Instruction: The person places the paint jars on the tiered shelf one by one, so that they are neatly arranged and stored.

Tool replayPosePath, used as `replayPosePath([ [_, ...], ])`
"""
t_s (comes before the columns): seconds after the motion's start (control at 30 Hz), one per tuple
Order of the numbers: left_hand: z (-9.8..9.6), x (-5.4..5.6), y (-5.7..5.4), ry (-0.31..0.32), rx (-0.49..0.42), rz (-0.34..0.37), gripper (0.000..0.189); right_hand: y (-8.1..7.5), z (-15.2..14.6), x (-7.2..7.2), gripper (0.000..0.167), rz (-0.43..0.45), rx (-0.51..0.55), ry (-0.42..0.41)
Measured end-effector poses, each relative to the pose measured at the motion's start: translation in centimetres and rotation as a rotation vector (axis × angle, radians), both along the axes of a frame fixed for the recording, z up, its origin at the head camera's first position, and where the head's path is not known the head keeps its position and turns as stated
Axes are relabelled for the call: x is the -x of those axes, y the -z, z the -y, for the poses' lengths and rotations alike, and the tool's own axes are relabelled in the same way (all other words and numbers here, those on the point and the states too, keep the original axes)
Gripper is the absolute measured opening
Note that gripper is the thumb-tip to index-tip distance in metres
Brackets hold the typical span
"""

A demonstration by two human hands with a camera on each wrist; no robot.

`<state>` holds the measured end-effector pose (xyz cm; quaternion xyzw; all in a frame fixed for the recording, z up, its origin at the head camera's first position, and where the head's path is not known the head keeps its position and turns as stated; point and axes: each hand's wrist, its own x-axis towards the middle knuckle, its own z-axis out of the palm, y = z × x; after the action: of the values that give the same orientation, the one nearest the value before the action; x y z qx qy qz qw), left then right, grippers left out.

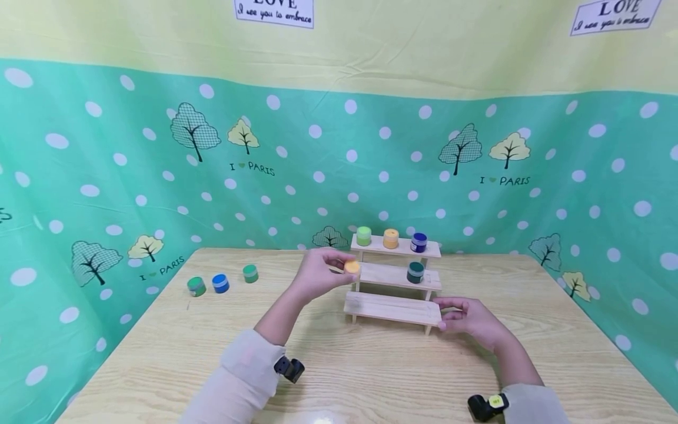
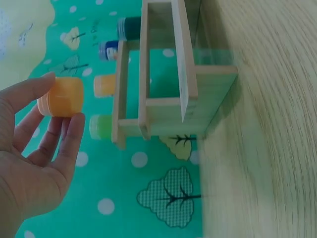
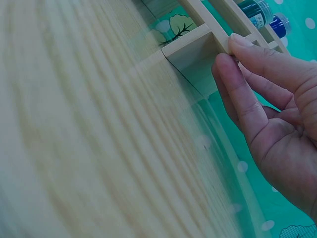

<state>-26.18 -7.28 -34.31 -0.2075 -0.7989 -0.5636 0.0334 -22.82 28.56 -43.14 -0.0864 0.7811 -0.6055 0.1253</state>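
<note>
My left hand (image 1: pixel 319 274) pinches a small orange paint jar (image 2: pixel 68 96) between thumb and fingertips, raised at the left end of the middle tier of a three-tier wooden stand (image 1: pixel 392 307). With thumb and fingers, my right hand (image 1: pixel 473 323) grips the right end of the stand's lowest board. On the top tier are a light green jar (image 1: pixel 364 236), another orange jar (image 1: pixel 391 238) and a dark blue jar (image 1: pixel 418 242). A dark green jar (image 1: pixel 415 272) sits toward the right of the middle tier. Nothing stands on the lowest board.
Left on the wooden table (image 1: pixel 371 377) stand a green jar (image 1: pixel 196 287), a blue jar (image 1: pixel 220 283) and a second green jar (image 1: pixel 251 273). A patterned cloth (image 1: pixel 296 159) hangs behind the stand and along both sides.
</note>
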Motion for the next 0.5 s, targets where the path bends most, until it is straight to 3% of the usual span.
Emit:
replayPosePath([
  [0.2, -1.3, 0.1, 0.0, 0.022, 0.019, -0.026, 0.032, -0.2, 0.1, -0.1, 0.071, 0.001, -0.012, 0.006],
  [0.5, -3.3, 0.4, -0.3, 0.011, 0.046, -0.006, 0.032, -0.1, 0.1, -0.1, 0.071, -0.001, -0.003, 0.002],
])
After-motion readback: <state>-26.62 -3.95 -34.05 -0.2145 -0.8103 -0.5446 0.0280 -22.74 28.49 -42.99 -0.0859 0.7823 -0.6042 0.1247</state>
